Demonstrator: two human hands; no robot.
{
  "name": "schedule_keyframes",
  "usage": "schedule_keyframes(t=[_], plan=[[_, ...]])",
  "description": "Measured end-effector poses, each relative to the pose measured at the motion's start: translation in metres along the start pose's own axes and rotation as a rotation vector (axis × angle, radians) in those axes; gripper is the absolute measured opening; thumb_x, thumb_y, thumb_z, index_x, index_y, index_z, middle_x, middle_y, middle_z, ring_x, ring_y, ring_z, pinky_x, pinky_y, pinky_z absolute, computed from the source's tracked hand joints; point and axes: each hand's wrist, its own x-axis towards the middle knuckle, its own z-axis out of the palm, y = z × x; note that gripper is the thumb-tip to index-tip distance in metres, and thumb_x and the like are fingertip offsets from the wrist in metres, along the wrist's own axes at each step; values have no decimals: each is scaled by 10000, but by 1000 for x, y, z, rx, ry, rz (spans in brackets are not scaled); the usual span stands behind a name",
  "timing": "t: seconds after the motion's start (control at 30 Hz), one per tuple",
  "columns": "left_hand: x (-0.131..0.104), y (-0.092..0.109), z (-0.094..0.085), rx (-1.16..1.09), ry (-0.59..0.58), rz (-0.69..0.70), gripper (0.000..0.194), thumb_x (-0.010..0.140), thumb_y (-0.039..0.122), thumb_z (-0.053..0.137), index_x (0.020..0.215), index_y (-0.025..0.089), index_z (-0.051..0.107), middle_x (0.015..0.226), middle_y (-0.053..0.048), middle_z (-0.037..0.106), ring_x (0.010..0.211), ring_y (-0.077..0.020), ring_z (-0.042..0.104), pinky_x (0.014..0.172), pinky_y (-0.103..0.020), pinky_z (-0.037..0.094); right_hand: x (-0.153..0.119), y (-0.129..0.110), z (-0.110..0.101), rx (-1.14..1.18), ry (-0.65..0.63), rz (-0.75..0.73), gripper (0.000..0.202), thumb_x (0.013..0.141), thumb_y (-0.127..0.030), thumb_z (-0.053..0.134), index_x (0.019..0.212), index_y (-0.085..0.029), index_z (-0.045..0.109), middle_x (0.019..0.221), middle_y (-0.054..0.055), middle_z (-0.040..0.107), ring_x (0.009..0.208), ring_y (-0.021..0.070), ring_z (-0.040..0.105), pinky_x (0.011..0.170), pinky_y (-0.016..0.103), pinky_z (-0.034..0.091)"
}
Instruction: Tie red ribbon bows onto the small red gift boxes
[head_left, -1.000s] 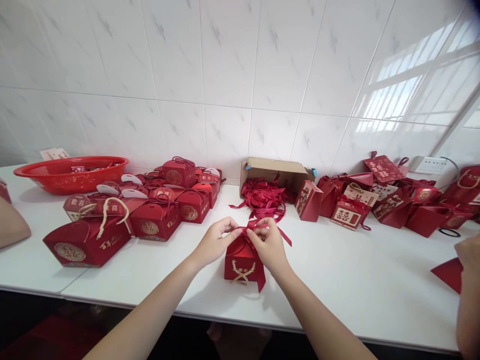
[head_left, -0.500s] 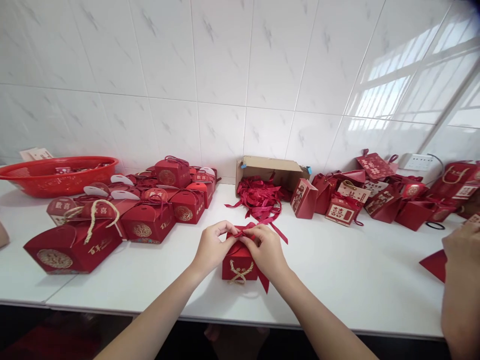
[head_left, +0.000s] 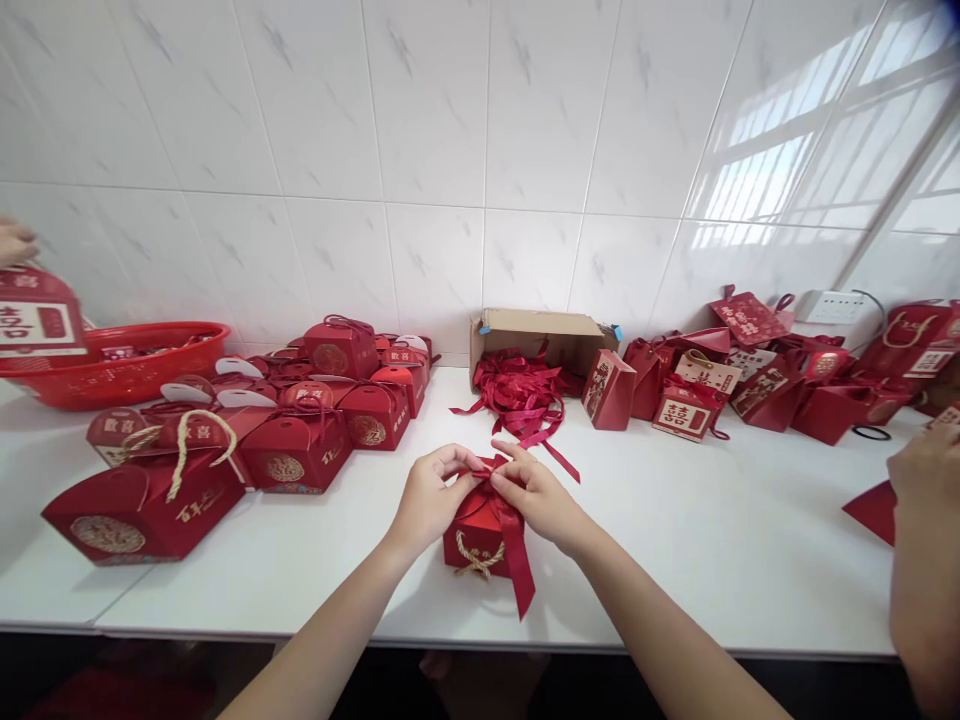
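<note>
A small red gift box with a gold rope handle across its front stands upright on the white table before me. Over its top lies a red ribbon, one tail hanging down the front right corner. My left hand pinches the ribbon at the box's top from the left. From the right, my right hand grips the same ribbon between thumb and fingers, close to the left fingertips. The ribbon's knot is partly hidden by the fingers.
A cardboard box spills red ribbons behind my hands. Several red gift boxes crowd the left, near a red plastic basin. More boxes stand right. Other people's hands show at the left edge and right edge.
The ribbon tail has swung across to the front of the box, and my right fingers have lifted and spread slightly. At far left, another person's hand has appeared, holding a red gift box.
</note>
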Motion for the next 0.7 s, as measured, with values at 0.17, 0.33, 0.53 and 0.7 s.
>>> schedule_keyframes(t=[0.17,0.33,0.53,0.7], plan=[[-1,1,5,-48,163,27,236,706,268,681,877,181,544,827,-15,625,856,-166,621,796,-289,514,-4,5,9,223,133,26,281,877,-350,527,709,-171,662,1371,94,486,1304,263,399,1049,426,329],[-7,4,-3,179,25,97,180,785,352,627,804,177,664,890,-62,667,918,-204,607,861,-336,488,-8,-1,15,265,172,79,260,870,-279,508,745,-165,704,1225,99,586,1163,231,528,1011,376,378],[-12,7,-11,303,-37,90,134,766,319,660,780,222,752,832,-68,688,939,-238,595,889,-379,454,-15,-7,0,27,130,71,196,822,-295,574,808,-206,748,1106,77,638,1053,238,581,972,401,400],[-11,15,-17,350,-85,63,150,787,302,626,835,245,757,989,-66,628,962,-218,598,914,-355,446,-30,-23,-26,-216,56,-7,157,768,-230,620,902,-219,701,805,18,696,736,181,618,697,299,468]])
